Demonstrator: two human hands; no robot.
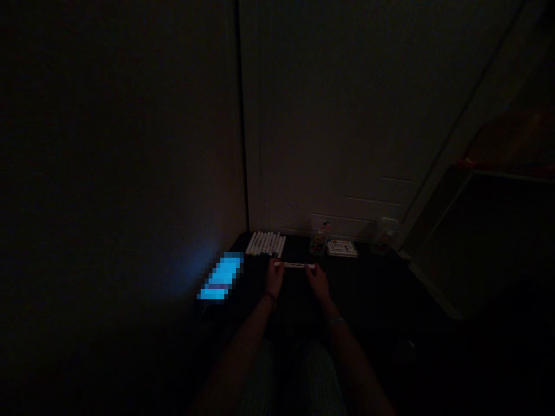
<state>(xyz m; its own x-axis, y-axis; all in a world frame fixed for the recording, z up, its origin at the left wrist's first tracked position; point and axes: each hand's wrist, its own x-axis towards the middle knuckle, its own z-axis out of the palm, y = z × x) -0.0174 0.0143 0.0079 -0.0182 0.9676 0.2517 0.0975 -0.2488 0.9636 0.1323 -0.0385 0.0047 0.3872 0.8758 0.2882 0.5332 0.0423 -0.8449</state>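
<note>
Both of my hands hold one white marker (295,265) level between them, above the dark table. My left hand (274,276) is closed on its left end, and my right hand (318,278) is closed on its right end. Print runs along the marker's barrel, too small to read. Just beyond my left hand lies a row of several white markers (265,244), side by side. A stack of white markers (342,248) with a printed label lies past my right hand. Beside that stack stands a clear plastic package (319,240) with a coloured label.
The room is very dark. A brightly lit, pixelated blue screen (221,278) is at the table's left side by the wall. Another clear container (385,234) stands at the back right. A pale panelled wall (329,144) rises behind the table (368,289).
</note>
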